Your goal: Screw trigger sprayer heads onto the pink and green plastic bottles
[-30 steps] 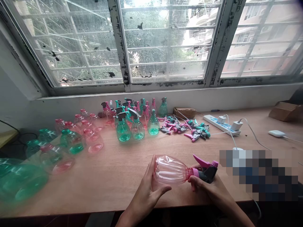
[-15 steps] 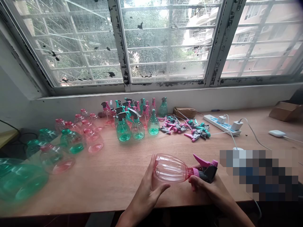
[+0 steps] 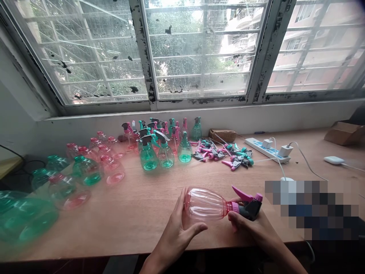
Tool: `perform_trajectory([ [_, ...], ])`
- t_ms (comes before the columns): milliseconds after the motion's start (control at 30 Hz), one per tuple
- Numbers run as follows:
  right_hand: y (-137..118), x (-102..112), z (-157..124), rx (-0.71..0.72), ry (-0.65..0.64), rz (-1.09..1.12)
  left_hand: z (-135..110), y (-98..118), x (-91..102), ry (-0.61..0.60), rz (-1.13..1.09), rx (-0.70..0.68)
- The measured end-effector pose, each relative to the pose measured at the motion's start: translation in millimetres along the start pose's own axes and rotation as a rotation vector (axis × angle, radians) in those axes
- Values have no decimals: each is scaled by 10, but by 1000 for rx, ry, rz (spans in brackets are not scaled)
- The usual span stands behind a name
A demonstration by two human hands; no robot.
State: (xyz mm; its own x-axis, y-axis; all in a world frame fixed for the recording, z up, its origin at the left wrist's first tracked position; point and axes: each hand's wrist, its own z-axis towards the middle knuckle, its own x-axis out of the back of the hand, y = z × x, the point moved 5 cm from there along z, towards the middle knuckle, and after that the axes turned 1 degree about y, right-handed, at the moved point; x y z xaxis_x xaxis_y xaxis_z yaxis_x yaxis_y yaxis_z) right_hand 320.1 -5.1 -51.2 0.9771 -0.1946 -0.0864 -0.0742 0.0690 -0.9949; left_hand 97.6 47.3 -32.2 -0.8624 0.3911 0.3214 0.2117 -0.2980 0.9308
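A clear pink spray bottle lies on its side just above the wooden table, near the front edge. My left hand cups the bottle's round base, thumb under it. Its pink and grey trigger head points right, and my right hand is closed around that head at the neck.
Assembled green and pink spray bottles stand at the back centre. Capless bottles crowd the left side. Loose trigger heads lie in a pile beside a white power strip. A cardboard box sits far right.
The bottle has turned very slightly in my hands. Both hands stay in place on it.
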Motion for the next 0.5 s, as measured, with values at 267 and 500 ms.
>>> perform_trajectory([
  [267,23,17,13,14,7,-14,-8,24,7,13,61,-42],
  [500,61,21,7,-9,4,31,6,9,29,2,-120,22],
])
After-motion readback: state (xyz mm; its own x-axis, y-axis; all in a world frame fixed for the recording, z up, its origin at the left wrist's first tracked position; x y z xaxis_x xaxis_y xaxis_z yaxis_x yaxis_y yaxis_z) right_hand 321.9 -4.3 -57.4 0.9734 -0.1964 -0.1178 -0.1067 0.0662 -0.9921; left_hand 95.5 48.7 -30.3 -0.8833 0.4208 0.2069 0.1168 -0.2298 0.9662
